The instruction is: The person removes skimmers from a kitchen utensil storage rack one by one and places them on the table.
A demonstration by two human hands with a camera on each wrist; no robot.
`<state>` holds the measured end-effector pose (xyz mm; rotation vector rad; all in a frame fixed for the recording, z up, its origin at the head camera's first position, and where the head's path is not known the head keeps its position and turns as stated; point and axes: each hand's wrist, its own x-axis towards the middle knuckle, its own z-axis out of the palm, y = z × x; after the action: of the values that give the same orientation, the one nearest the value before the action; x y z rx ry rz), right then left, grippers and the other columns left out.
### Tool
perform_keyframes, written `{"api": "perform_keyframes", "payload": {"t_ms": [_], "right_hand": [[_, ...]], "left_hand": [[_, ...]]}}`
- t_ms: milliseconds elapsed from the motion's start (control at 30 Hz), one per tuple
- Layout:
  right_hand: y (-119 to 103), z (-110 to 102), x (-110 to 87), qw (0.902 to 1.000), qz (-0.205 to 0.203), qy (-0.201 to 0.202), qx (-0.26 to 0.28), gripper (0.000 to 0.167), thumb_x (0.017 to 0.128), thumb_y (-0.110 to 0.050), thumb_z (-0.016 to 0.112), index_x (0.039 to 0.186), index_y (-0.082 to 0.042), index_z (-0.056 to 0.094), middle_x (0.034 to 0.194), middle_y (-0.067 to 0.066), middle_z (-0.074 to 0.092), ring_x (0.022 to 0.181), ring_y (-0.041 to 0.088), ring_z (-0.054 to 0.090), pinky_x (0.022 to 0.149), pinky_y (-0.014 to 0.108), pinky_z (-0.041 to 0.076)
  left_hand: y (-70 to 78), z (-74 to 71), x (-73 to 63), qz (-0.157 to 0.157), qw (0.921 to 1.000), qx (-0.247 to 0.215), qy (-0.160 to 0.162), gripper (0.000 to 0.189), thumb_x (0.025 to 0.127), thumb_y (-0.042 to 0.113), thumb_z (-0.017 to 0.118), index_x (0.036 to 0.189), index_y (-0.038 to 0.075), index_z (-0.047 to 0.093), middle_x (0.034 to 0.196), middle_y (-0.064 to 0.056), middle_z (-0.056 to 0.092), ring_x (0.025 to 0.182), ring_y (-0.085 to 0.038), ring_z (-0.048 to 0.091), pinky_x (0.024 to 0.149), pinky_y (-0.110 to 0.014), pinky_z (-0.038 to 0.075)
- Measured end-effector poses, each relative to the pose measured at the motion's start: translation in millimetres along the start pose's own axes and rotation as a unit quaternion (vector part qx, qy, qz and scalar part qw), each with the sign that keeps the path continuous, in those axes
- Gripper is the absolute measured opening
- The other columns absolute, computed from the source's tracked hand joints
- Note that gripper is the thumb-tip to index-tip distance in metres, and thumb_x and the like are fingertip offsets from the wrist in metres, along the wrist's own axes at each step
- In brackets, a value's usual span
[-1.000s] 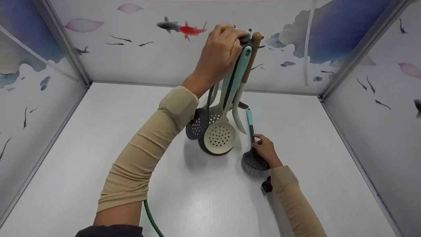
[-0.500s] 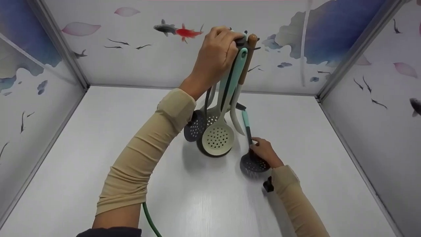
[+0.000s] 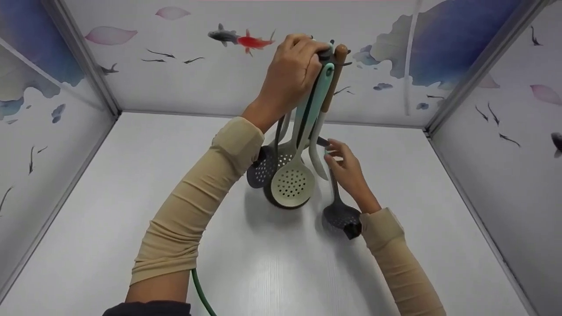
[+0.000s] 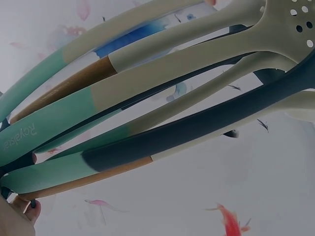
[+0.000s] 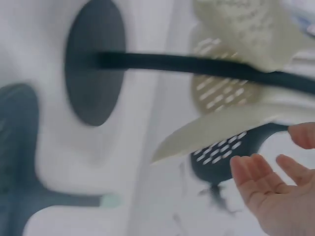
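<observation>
My left hand (image 3: 294, 72) grips the black top of a rotating utensil rack, whose round dark base (image 5: 93, 93) and black pole (image 5: 172, 62) show in the right wrist view. Several utensils hang from it, among them a cream skimmer (image 3: 293, 182) with a mint handle, a wooden-handled cream utensil (image 3: 336, 79) and a dark slotted utensil (image 3: 262, 169). A dark perforated skimmer (image 3: 338, 215) with a mint handle end lies on the table right of the rack. Above its handle is my right hand (image 3: 347, 169), fingers spread and apart, holding nothing, close to the hanging utensils.
The white table (image 3: 246, 263) meets a back wall (image 3: 175, 83) printed with fish and petals. Side panels stand left and right in grey metal frames. A green cable (image 3: 202, 289) runs beneath my left forearm.
My right hand has let go of the dark skimmer and moved up toward the hanging utensils. The skimmer stays on the table. My left hand keeps its grip on the rack top.
</observation>
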<state>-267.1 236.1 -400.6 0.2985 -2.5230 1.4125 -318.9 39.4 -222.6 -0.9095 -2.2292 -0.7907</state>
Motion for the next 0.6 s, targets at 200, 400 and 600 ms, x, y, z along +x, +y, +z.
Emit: {"api": "perform_keyframes", "payload": {"t_ms": [200,400,600], "right_hand": [[-33.4,7.4,5.1,0.9952,-0.062,-0.012,0.074,0.054,0.096,-0.01,0.048,0.145,-0.001,0.026,0.141,0.019,0.041,0.127,0.031,0.044,0.102,0.045,0.038],[-56.4,4.7,-1.3,0.9912,-0.068,-0.024,0.111,0.05,0.096,-0.002,0.042,0.143,0.005,0.026,0.135,0.026,0.044,0.124,0.037,0.044,0.103,0.045,0.037],[-41.4,4.7,-2.6,0.9881,-0.081,-0.031,0.127,0.037,0.095,0.003,0.044,0.131,0.011,0.042,0.117,0.025,0.053,0.107,0.02,0.053,0.091,0.031,0.046]], "left_hand": [[-0.4,-1.0,-0.2,0.003,1.0,-0.003,0.002,0.04,0.097,0.02,0.03,0.126,0.011,0.057,0.127,-0.004,0.057,0.126,-0.019,0.039,0.111,-0.024,0.024],[-0.2,-0.5,0.1,0.005,0.9999,0.008,0.004,0.041,0.097,0.02,0.029,0.126,0.012,0.057,0.127,-0.003,0.057,0.127,-0.018,0.039,0.112,-0.024,0.022],[-0.1,0.2,0.0,0.001,1.0,0.007,0.002,0.041,0.097,0.021,0.03,0.126,0.012,0.057,0.128,-0.003,0.057,0.127,-0.018,0.039,0.112,-0.024,0.022]]}}
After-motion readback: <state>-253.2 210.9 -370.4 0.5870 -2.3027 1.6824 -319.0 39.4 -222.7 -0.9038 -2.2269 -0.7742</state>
